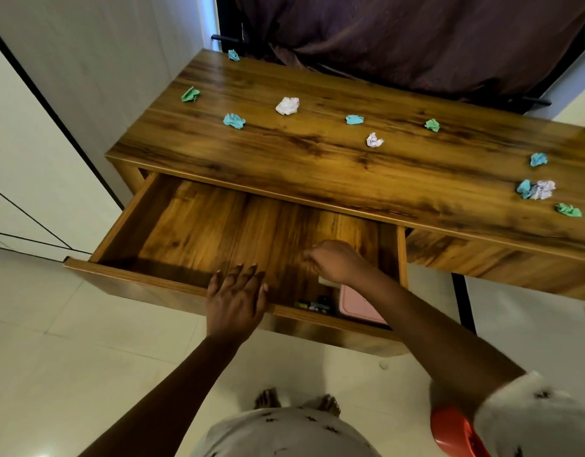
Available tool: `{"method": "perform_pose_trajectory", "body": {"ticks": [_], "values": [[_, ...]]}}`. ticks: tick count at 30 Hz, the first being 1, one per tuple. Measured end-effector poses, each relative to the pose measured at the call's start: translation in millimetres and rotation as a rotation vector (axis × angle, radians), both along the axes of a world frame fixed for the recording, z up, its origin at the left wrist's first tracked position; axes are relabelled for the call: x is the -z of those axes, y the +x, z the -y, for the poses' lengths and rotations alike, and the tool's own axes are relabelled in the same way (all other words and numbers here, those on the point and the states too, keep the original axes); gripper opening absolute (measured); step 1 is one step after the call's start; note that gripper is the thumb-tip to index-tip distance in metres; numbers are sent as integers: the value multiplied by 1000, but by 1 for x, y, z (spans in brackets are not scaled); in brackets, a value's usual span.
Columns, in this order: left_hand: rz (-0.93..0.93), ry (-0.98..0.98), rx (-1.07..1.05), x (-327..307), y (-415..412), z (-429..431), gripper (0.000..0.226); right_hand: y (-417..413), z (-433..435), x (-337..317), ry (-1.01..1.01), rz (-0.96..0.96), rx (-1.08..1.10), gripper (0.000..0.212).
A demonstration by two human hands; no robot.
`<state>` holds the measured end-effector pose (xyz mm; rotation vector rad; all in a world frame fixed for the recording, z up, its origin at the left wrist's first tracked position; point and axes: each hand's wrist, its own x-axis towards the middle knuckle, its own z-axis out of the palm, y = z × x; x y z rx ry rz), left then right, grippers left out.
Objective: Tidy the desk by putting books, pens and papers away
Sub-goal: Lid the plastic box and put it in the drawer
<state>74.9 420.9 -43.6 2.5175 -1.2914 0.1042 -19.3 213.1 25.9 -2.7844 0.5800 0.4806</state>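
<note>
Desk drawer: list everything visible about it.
The drawer is wide, shallow, wood-grain like the desk, pulled far out under the desktop's left part. Its floor is mostly bare; a pink flat item and small dark items lie at its front right corner. The left hand rests straight-fingered on the front rim; the right hand, fingers curled, is inside it.

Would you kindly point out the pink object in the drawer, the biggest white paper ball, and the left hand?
pink object (pixel 357 305), head view, middle of its visible top face.
biggest white paper ball (pixel 287 105), head view, centre of the crumple.
left hand (pixel 234 296), head view, back of the hand.
</note>
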Motion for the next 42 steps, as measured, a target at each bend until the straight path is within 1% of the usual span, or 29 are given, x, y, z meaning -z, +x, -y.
{"method": "perform_pose_trajectory", "body": {"ticks": [3, 4, 5, 6, 7, 9, 14, 18, 22, 25, 29, 32, 36, 40, 42], "values": [[34, -43, 59, 3, 1, -4, 47, -36, -23, 4, -139, 329, 152, 32], [43, -57, 80, 3, 2, -5, 49, -51, -38, 12, -139, 420, 234, 36], [53, -61, 101, 4, 2, -6, 51, -64, -53, 23, -143, 458, 306, 41], [64, -55, 121, 4, 3, -6, 53, -75, -66, 34, -172, 453, 352, 47], [74, -44, 142, 4, 4, -6, 55, -83, -77, 43, -219, 408, 377, 52], [92, -30, 181, 5, 6, -7, 60, -89, -85, 55, -289, 333, 376, 59], [159, -7, 273, 4, 14, -1, 83, -83, -75, 59, -351, 318, 314, 69], [142, 44, 293, -3, 27, 21, 92, -70, -56, 54, -352, 340, 339, 75], [98, 126, 263, -9, 45, 54, 96, -50, -25, 48, -338, 368, 313, 81], [57, 171, 249, -14, 60, 79, 99, -37, 1, 47, -334, 330, 262, 86], [40, 152, 273, -18, 82, 106, 99, -21, 34, 43, -357, 254, 194, 92], [62, 147, 284, -24, 103, 123, 104, -12, 58, 36, -402, 199, 188, 100], [104, 298, 348, -40, 133, 146, 110, 1, 89, 22, -388, 111, 143, 114], [137, 434, 430, -55, 148, 174, 110, 20, 118, 11, -324, 31, 34, 115], [134, 449, 461, -54, 154, 182, 109, 22, 131, 9, -312, 17, -34, 113]]}}
